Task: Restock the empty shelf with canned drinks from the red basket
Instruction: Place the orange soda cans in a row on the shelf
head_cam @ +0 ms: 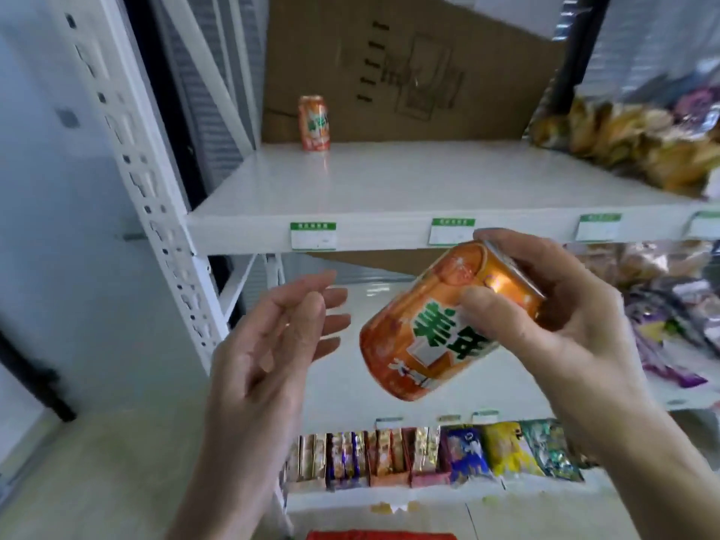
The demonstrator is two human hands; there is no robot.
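Gripping a tilted orange can (440, 317) in the right hand (545, 317), thumb across the label, fingers curling round the top end, just below the shelf's (389, 189) front edge. Holding the left hand (269, 344) beside it, apart from the can, palm turned inward, fingers loosely spread, grasping nothing. Standing upright near the shelf's back-left corner: a second orange can (314, 123), against cardboard (409, 72). Showing only as a cut-off strip at the bottom edge: the red basket (380, 535). Blurring at the shelf's right end: snack bags (639, 142).
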